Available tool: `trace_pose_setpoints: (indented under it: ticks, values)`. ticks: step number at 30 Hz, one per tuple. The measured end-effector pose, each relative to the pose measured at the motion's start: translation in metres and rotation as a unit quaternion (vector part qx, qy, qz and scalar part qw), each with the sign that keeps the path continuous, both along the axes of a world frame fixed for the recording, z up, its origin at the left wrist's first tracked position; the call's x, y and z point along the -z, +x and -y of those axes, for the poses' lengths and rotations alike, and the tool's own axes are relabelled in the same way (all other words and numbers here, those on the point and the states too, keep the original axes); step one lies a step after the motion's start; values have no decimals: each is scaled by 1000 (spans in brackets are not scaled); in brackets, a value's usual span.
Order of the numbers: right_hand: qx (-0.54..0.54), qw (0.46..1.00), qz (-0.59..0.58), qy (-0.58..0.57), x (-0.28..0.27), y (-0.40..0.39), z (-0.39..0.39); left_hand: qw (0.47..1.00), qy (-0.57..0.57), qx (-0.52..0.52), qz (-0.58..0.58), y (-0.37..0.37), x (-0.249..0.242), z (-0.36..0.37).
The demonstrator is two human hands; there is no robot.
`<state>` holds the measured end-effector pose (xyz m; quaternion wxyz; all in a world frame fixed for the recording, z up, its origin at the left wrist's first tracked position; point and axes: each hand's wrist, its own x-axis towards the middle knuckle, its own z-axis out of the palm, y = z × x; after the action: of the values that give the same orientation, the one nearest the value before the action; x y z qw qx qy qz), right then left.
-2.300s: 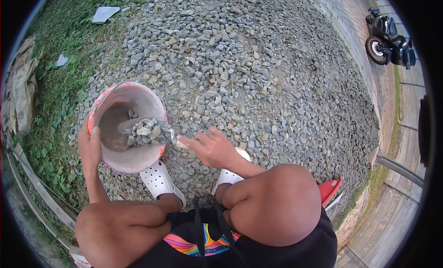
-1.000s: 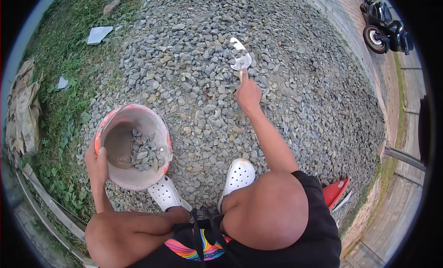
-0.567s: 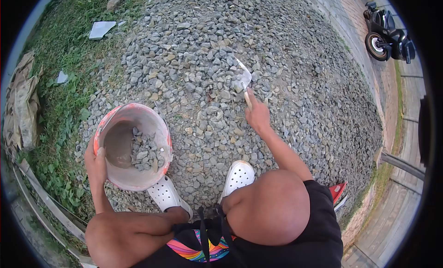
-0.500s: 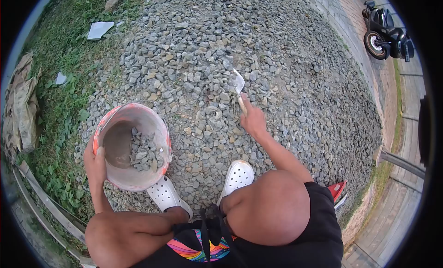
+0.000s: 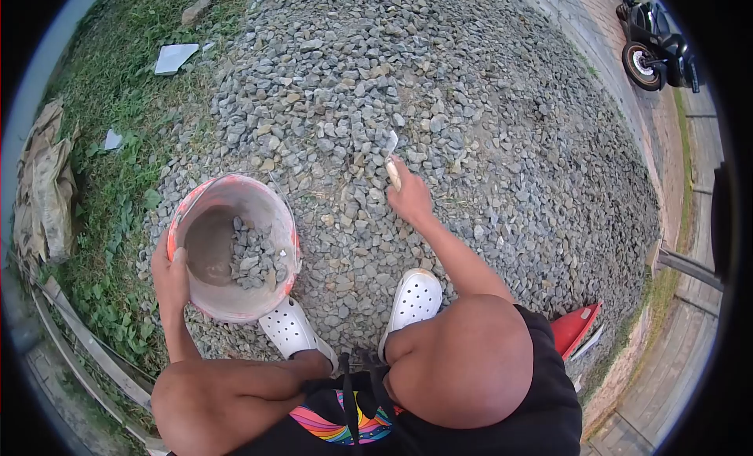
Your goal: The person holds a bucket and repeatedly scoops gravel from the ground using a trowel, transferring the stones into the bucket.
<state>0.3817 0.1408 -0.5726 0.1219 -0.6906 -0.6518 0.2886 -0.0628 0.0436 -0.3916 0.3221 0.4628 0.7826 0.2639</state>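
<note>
My right hand [image 5: 409, 195] is closed round the pale handle of a trowel [image 5: 394, 172]. The trowel's blade points away from me into the grey gravel [image 5: 345, 103], and only a narrow part of it shows. On the left, my left hand [image 5: 170, 271] grips the side of a red bucket [image 5: 292, 220], with its thumb over the rim. Tilted toward me, the bucket shows its mouth and its dusty inside. Several grey stones [image 5: 255, 256] lie in the bucket, heaped on its right side.
My feet in white clogs [image 5: 416, 299] stand on the gravel. Grass with broken white tile pieces [image 5: 175, 58] and a crumpled brown sack [image 5: 49, 185] lies left. A red object [image 5: 574, 329] rests by my right knee. A motorcycle [image 5: 655, 44] stands far right.
My right hand has moved the trowel left and slightly nearer to me, and less of the blade shows. My left hand still grips the bucket. The whole view has shifted slightly.
</note>
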Motion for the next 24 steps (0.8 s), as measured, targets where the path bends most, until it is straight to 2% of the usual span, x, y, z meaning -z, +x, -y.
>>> trace_pose_setpoints:
  ticks: [4, 8, 14, 15, 19, 24]
  values:
    - [2, 1000, -15, 22, -3, 0, 2, 1000, 5, 0, -5, 0, 2, 1]
    - [18, 996, -86, -12, -4, 11, 4, 998, 47, -13, -37, 3, 8, 10]
    - [-9, 982, -176, 67, 16, 28, 16, 998, 41, -11, -53, 1, 4, 14]
    - [6, 981, -187, 42, 14, 29, 18, 997, 39, -7, -61, 1, 3, 14]
    - [20, 983, -181, 26, -10, 25, 26, 995, 41, -7, -92, 3, 4, 15]
    - [16, 983, -172, 57, -10, 37, 37, 994, 70, -8, -80, 0, 12, 14]
